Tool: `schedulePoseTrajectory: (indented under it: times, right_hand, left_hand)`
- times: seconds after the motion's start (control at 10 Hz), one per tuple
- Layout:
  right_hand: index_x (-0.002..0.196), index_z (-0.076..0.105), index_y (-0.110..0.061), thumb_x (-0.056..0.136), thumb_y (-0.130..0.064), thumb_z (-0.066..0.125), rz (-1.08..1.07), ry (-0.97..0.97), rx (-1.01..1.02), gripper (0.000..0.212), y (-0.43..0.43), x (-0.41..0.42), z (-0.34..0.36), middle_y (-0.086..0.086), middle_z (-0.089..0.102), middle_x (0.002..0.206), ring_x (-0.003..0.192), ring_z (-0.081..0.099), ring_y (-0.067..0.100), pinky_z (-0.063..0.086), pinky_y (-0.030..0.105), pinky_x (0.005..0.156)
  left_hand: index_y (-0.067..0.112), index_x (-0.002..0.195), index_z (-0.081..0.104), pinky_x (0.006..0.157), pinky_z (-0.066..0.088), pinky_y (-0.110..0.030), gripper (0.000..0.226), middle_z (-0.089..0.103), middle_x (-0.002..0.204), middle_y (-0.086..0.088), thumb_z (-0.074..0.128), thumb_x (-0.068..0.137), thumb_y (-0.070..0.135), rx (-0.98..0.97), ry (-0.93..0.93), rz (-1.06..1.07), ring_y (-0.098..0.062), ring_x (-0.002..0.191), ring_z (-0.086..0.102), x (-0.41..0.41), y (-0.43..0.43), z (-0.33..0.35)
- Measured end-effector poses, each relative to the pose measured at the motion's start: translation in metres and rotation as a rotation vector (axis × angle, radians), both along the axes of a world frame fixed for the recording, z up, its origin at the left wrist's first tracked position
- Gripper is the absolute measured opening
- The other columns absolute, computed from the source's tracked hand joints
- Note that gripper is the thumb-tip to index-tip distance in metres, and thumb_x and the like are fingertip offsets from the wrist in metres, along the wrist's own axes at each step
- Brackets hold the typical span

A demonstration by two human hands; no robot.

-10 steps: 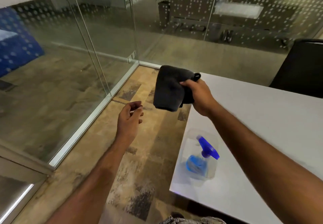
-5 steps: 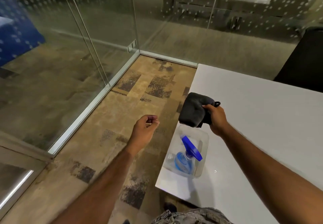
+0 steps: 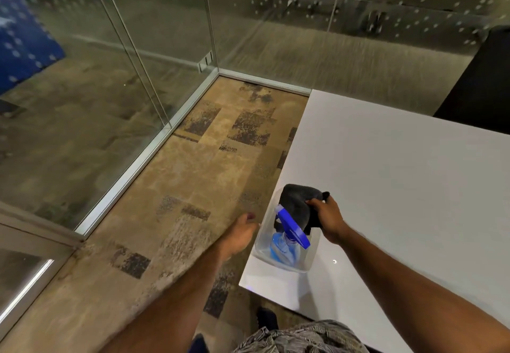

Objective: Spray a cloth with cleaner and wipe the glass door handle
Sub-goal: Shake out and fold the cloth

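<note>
A dark grey cloth (image 3: 296,205) is bunched in my right hand (image 3: 327,219), low over the near left corner of the white table (image 3: 400,187). Right beneath and beside it stands a clear spray bottle (image 3: 284,245) with blue liquid and a blue trigger head. My left hand (image 3: 241,232) hovers just left of the bottle, off the table edge, its fingers curled and holding nothing. The door handle is not in view.
Glass walls (image 3: 138,49) with dotted film and metal floor rails run along the left and back. Patterned carpet lies between the glass and the table. A dark chair (image 3: 480,85) stands at the far right.
My right hand has brought the cloth down from in front of the glass to just over the spray bottle. My left hand dropped toward the bottle, and the view tilted downward.
</note>
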State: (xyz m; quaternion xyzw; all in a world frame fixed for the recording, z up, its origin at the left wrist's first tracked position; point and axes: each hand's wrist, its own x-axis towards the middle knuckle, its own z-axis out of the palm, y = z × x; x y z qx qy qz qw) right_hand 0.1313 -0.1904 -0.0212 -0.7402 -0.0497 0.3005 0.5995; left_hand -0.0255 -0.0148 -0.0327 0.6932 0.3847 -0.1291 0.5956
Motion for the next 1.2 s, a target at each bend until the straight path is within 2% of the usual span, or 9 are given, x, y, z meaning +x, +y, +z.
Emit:
schedulePoseTrajectory:
  times: [0.2,0.3,0.4,0.5,0.6,0.7,0.8,0.9,1.2]
  right_hand:
    - [0.115,0.062,0.007,0.095,-0.006,0.055,-0.012,0.028,-0.077,0.025,0.007,0.000,-0.010,0.032,0.067,0.110,0.106,0.064,0.047,0.052,0.059,0.097]
    - [0.120,0.059,0.004,0.095,-0.017,0.059,0.010,0.060,-0.172,0.033,0.011,0.001,-0.020,0.029,0.067,0.115,0.106,0.065,0.042,0.054,0.055,0.096]
    - [0.130,0.051,0.001,0.092,-0.036,0.064,0.083,-0.054,-0.462,0.055,0.014,0.000,-0.026,0.023,0.064,0.124,0.111,0.063,0.037,0.053,0.046,0.096]
    - [0.140,0.043,-0.001,0.090,-0.043,0.065,0.038,-0.264,-0.579,0.069,0.016,-0.004,-0.026,0.021,0.055,0.136,0.117,0.060,0.036,0.051,0.044,0.097]
    - [0.129,0.054,-0.008,0.089,-0.038,0.064,-0.013,-0.545,-0.640,0.050,0.012,-0.008,-0.023,0.016,0.055,0.129,0.112,0.059,0.033,0.052,0.045,0.091]
    - [0.104,0.067,-0.008,0.088,-0.024,0.064,-0.001,-0.743,-0.624,0.023,0.011,-0.005,-0.018,0.013,0.065,0.107,0.096,0.060,0.029,0.050,0.040,0.081]
    - [0.090,0.068,-0.015,0.093,-0.020,0.056,0.272,-0.511,-0.547,0.013,0.022,-0.002,-0.007,0.006,0.070,0.095,0.083,0.062,0.019,0.047,0.027,0.069]
    - [0.089,0.068,-0.023,0.099,-0.020,0.051,0.416,-0.229,-0.409,0.019,0.032,-0.001,-0.003,-0.001,0.070,0.090,0.076,0.062,0.010,0.044,0.017,0.062]
    - [0.089,0.073,-0.013,0.094,-0.020,0.057,0.271,-0.369,-0.417,0.018,0.034,0.016,0.014,0.006,0.074,0.088,0.082,0.071,0.023,0.058,0.038,0.079]
  left_hand:
    - [0.013,0.146,0.044,0.092,0.043,-0.035,0.044,0.058,0.137,-0.011,0.050,0.104,0.025,-0.073,0.037,-0.015,-0.022,0.116,0.057,0.000,-0.010,-0.014]
    - [0.013,0.142,0.048,0.096,0.044,-0.038,0.040,0.061,0.130,-0.009,0.051,0.103,0.024,-0.073,0.034,-0.017,-0.018,0.110,0.057,0.000,-0.010,-0.016]
    - [0.014,0.144,0.046,0.104,0.043,-0.041,0.043,0.060,0.134,-0.007,0.052,0.103,0.025,-0.071,0.034,-0.008,-0.021,0.120,0.057,-0.001,-0.009,-0.014]
    - [0.011,0.144,0.047,0.111,0.041,-0.046,0.043,0.059,0.138,-0.009,0.052,0.103,0.025,-0.071,0.022,-0.012,-0.025,0.125,0.056,-0.002,-0.007,-0.016]
    - [0.008,0.142,0.049,0.112,0.041,-0.046,0.041,0.059,0.137,-0.013,0.050,0.104,0.024,-0.064,0.019,-0.018,-0.027,0.125,0.056,-0.003,-0.004,-0.015]
    - [0.011,0.141,0.050,0.108,0.042,-0.041,0.040,0.061,0.135,-0.009,0.050,0.104,0.025,-0.053,0.018,-0.018,-0.024,0.123,0.057,-0.003,-0.003,-0.013]
    - [0.011,0.142,0.049,0.108,0.042,-0.041,0.040,0.060,0.135,-0.007,0.050,0.104,0.025,-0.056,0.018,-0.025,-0.021,0.122,0.057,-0.003,-0.003,-0.012]
    - [0.010,0.139,0.051,0.105,0.043,-0.041,0.038,0.062,0.129,-0.007,0.050,0.104,0.024,-0.068,0.009,-0.023,-0.020,0.117,0.058,-0.001,-0.003,-0.012]
    - [0.022,0.118,0.061,0.092,0.047,-0.033,0.019,0.065,0.118,-0.003,0.051,0.104,0.030,0.102,-0.046,-0.105,-0.020,0.111,0.061,-0.008,0.018,0.006]
